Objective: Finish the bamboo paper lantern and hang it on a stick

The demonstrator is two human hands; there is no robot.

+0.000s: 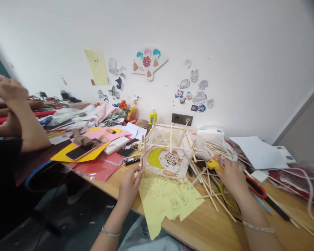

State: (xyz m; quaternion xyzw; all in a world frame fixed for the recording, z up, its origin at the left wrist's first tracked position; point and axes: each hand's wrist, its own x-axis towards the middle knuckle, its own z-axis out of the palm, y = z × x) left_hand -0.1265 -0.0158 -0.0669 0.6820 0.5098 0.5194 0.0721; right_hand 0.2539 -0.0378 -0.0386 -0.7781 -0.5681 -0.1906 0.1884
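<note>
A box-shaped frame of thin wooden sticks with drawn paper panels stands on the table, a yellow moon and a cartoon girl on its front. My left hand pinches the frame's lower left corner. On the right, my right hand is wrapped round a yellow tool, perhaps a glue gun, whose tip points left at the frame's right side. Under the front of the frame lies a torn yellow sheet with pencil drawings. Loose sticks lie between the frame and my right hand.
Red-handled scissors, a white cable and white paper lie at the right. Leftward are a phone, coloured paper, twine and bottles. Another person's hands are raised at the far left. A wall socket sits behind.
</note>
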